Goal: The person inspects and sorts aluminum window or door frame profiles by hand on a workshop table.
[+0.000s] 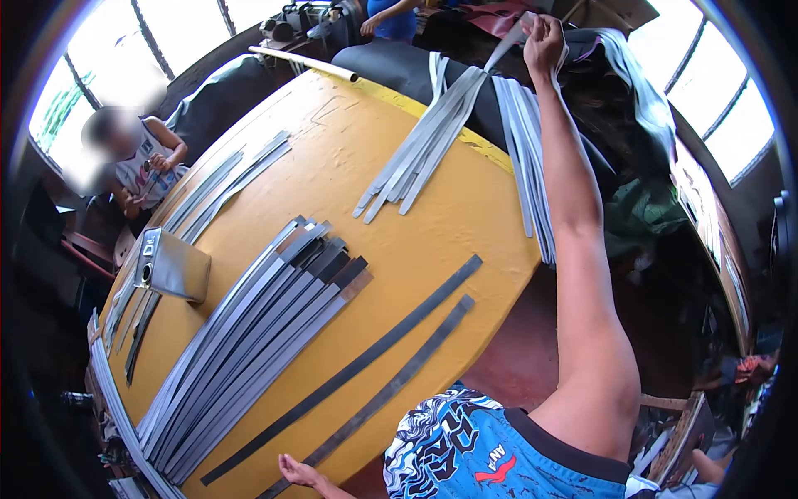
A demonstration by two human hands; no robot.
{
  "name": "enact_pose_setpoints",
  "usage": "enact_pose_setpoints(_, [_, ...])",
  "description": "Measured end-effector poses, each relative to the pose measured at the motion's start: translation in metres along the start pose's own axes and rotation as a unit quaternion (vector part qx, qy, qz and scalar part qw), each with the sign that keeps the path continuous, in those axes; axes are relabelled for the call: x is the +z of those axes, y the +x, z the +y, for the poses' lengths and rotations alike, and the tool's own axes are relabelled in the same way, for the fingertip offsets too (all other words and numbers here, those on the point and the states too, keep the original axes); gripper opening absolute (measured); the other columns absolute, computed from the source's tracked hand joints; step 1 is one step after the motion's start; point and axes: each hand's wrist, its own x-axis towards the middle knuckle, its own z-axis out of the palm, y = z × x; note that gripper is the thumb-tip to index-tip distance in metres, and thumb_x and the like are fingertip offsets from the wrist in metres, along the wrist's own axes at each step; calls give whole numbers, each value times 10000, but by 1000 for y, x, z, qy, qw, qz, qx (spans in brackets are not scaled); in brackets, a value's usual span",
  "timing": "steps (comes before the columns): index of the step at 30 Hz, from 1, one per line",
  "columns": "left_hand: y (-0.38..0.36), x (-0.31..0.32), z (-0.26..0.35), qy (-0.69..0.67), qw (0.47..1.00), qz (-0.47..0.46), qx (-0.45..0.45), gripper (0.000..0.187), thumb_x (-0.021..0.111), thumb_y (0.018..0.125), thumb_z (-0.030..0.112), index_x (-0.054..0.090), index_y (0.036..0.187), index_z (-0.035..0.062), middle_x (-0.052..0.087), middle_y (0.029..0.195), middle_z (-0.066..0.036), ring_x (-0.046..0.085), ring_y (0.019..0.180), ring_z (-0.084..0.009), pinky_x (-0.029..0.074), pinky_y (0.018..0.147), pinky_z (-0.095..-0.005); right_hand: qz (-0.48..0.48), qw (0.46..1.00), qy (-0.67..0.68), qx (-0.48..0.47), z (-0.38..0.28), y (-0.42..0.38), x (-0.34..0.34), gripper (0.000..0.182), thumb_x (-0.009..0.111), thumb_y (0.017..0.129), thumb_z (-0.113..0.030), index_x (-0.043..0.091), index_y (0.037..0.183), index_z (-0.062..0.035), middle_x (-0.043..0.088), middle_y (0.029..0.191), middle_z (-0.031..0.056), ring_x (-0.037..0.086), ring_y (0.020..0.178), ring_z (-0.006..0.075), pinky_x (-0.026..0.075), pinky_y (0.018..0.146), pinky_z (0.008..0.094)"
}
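Note:
My right hand (542, 37) is raised at the far edge of the table, its fingers closed on the end of a grey strip (505, 48). Below it, a bundle of pale grey strips (424, 137) hangs over the yellow edge onto the tabletop. My left hand (297, 471) is low at the near edge, fingers apart and holding nothing, beside the end of a dark strip (391, 387). A second dark strip (349, 366) lies roughly parallel to it. Left of these, many grey strips (249, 333) lie fanned in a large bundle.
A metal can (174, 264) stands on the yellow table (332, 183) at the left. More strips (237, 183) lie behind it. A pole (303, 62) rests at the far edge. One person (150, 166) is at the left, another (392, 18) at the back.

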Motion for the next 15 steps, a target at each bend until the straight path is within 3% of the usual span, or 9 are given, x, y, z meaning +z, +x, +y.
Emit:
enact_pose_setpoints(1, [-2, 9, 9, -4, 1000, -5, 1, 270, 631, 976, 150, 645, 1144, -61, 679, 1061, -134, 646, 966, -213, 515, 889, -307, 2, 1000, -4, -4, -28, -1, -7, 161, 501, 1046, -152, 549, 1070, 0, 696, 961, 138, 721, 825, 192, 587, 763, 285])
enact_pose_setpoints(3, [-9, 33, 39, -92, 995, -31, -31, 284, 624, 975, 134, 628, 1161, -81, 653, 1123, -180, 634, 1018, -239, 517, 909, -312, -82, 992, -21, -98, -84, -19, -18, 138, 519, 1036, -138, 569, 1064, -13, 708, 976, 121, 724, 828, 192, 578, 778, 299])
enact_pose_setpoints(5, [-18, 63, 78, -130, 987, -85, -33, 287, 598, 981, 98, 601, 1199, -88, 654, 1123, -174, 633, 1036, -230, 516, 942, -321, -133, 967, -153, -155, -141, -60, -30, 109, 556, 1011, -124, 607, 1039, -32, 718, 985, 104, 735, 896, 221, 568, 795, 318])
enact_pose_setpoints(7, [-36, 89, 131, -170, 972, -161, -32, 290, 580, 984, 66, 578, 1229, -90, 653, 1120, -168, 631, 1043, -221, 513, 949, -320, -180, 959, -167, -140, -200, -115, -39, 91, 576, 964, -97, 630, 1032, -68, 703, 985, 121, 712, 803, 319, 574, 697, 392])
enact_pose_setpoints(9, [-60, 111, 179, -204, 946, -252, 19, 314, 581, 977, 38, 555, 1268, -78, 644, 1146, -163, 630, 1037, -210, 505, 949, -312, -222, 948, -122, -191, -239, -171, -48, 135, 616, 917, -72, 638, 1051, -65, 693, 944, 121, 699, 802, 301, 555, 664, 378])
enact_pose_setpoints(12, [-99, 132, 244, -243, 873, -409, 105, 408, 624, 948, 31, 523, 1340, -19, 620, 1211, -148, 630, 998, -189, 498, 934, -302, -340, 924, -74, -159, -294, -266, -71, 172, 652, 869, -68, 648, 1040, -79, 593, 766, 68, 579, 619, 268, 465, 549, 376])
enact_pose_setpoints(14, [-131, 133, 295, -249, 816, -482, 199, 511, 661, 901, 23, 498, 1385, 23, 616, 1218, -144, 634, 966, -198, 503, 915, -318, -387, 913, 61, -114, -342, -309, -83, 208, 680, 827, -65, 660, 1033, -76, 607, 775, 59, 608, 658, 246, 478, 567, 369])
enact_pose_setpoints(15, [-143, 137, 313, -246, 813, -488, 201, 511, 661, 901, 23, 498, 1385, 23, 616, 1218, -144, 634, 966, -198, 503, 915, -318, -386, 910, 101, -116, -367, -324, -91, 242, 703, 812, -57, 679, 1052, -75, 632, 800, 59, 631, 685, 240, 491, 579, 367])
